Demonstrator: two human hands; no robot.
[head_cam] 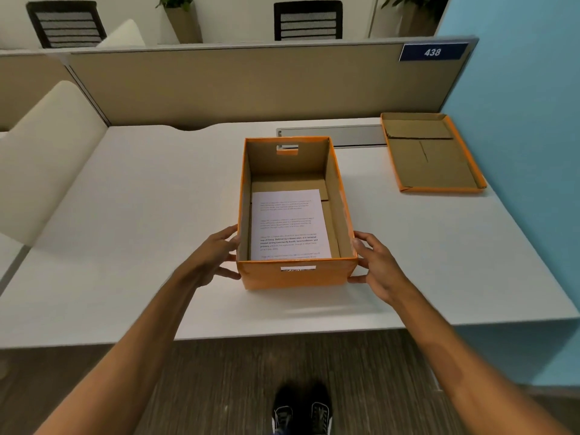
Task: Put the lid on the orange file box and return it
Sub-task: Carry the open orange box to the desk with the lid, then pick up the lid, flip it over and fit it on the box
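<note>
- A white desk (125,215) against a beige partition (235,86) carries the open orange file box (295,277), which stands upright near the front edge, directly ahead of the person.
- The box looks like stiff corrugated card and should be light, with only a printed sheet (290,224) lying flat on its floor; a squeeze on the two long walls or a grip through the cut-out handle (287,149) at each end would likely carry it without buckling.
- The lid (433,158) lies upside down, brown inside showing, well apart from the box at the desk's far right corner beside the blue wall (518,120). It is shallow and probably flexes if lifted by one edge, so a two-handed hold on opposite rims seems safer.
- Both arms reach forward, wrists level.
- The left hand (216,255) and right hand (376,265) bracket the box's near corners, fingers spread and pressing lightly on the side walls, not clenched.
</note>
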